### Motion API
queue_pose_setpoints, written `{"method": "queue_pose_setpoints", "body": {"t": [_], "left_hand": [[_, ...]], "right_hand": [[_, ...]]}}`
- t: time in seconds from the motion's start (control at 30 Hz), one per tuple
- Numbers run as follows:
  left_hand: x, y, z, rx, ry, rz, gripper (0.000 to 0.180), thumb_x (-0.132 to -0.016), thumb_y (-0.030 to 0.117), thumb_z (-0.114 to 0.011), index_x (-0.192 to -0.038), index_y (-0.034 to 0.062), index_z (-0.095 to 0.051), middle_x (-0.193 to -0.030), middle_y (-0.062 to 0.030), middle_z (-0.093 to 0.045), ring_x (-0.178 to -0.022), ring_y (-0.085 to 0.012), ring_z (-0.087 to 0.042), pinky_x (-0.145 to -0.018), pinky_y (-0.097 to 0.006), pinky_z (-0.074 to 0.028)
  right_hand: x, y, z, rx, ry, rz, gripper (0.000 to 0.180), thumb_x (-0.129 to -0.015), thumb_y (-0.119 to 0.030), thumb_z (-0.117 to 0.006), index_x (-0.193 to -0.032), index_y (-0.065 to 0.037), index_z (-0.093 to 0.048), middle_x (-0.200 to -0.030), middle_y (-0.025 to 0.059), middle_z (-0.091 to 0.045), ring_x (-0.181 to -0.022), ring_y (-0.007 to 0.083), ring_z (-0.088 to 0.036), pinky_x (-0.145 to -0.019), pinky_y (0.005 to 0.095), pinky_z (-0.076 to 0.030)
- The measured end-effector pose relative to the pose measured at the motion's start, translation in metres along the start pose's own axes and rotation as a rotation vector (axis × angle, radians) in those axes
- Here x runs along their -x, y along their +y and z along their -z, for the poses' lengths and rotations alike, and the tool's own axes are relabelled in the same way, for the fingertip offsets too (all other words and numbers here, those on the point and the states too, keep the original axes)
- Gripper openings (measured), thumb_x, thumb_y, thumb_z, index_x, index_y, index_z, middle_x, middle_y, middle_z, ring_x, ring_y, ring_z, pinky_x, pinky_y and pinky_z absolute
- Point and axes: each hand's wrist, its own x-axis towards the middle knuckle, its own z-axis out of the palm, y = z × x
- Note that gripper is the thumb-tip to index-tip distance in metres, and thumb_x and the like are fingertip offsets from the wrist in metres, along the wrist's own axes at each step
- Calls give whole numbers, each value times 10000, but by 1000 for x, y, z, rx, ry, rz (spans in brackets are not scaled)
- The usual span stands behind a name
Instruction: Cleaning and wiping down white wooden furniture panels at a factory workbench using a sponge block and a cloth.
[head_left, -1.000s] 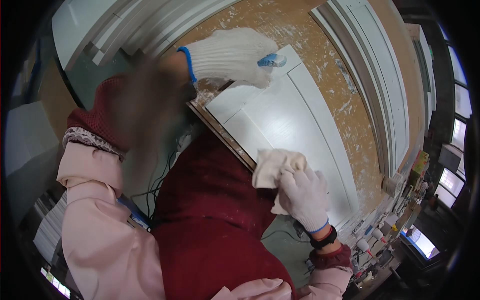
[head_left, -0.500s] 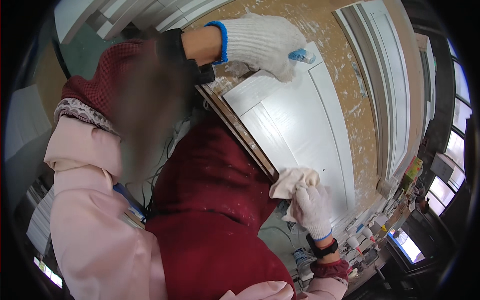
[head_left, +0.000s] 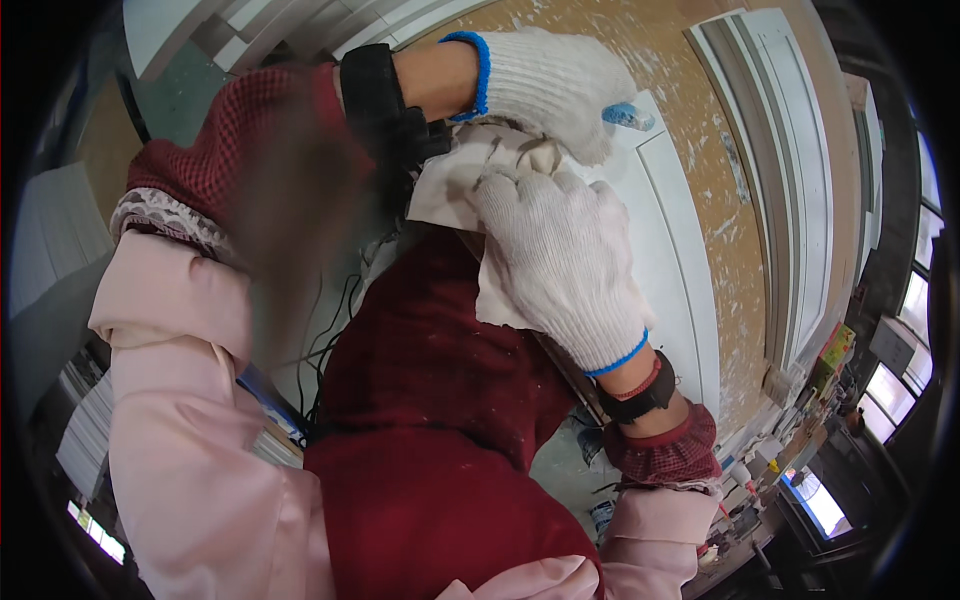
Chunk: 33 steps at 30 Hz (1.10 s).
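A white cabinet door panel (head_left: 662,220) with a framed edge lies slanting in front of me. My left hand (head_left: 550,90), in a white knitted glove with a blue cuff, is curled over its far end; a blue-covered tip (head_left: 628,116) sticks out from the hand. My right hand (head_left: 565,255), gloved the same way, presses a cream cloth (head_left: 450,185) against the near side of the door, just below the left hand. Folds of cloth hang over the door's near edge and bunch up between both hands. The right fingertips are partly hidden in the cloth.
The brown work table (head_left: 735,270) is smeared with white paint. More white panels (head_left: 775,160) lie stacked to the right, and others (head_left: 300,25) stand at the far left. Bottles and small items (head_left: 745,475) crowd the lower right. Cables (head_left: 325,345) hang beside my red apron (head_left: 430,400).
My right hand has slid the cloth up along the door's near edge, from its lower end to beside my left hand. The left hand has stayed at the far end.
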Motion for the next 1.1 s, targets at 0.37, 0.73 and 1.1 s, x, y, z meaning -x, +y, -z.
{"method": "queue_pose_setpoints", "body": {"t": [0.37, 0.73, 1.1], "left_hand": [[13, 10, 10, -29, 7, 43, 363, -728, 340, -709, -837, 9, -608, -700, -163, -622, -658, -332, -645, -591, -455, -502], [6, 2, 1, -22, 43, -25, 383, -720, 363, -706, -804, 3, -605, -675, -176, -608, -639, -317, -644, -567, -436, -498], [17, 5, 5, -32, 6, 13, 351, -723, 335, -689, -843, 13, -618, -694, -160, -630, -648, -321, -650, -578, -435, -512]], "right_hand": [[176, 23, -2, 69, -254, -279, 127, -749, -172, -642, -831, -105, -573, -852, 15, -660, -683, 257, -602, -568, 413, -408], [1, -5, -1, 33, -50, -108, 82, -836, -209, -592, -848, -128, -600, -714, 101, -615, -714, 311, -630, -618, 450, -448], [95, 11, -1, -34, -119, -167, 72, -795, -118, -612, -824, -129, -547, -718, 79, -566, -656, 323, -558, -595, 437, -400]]}}
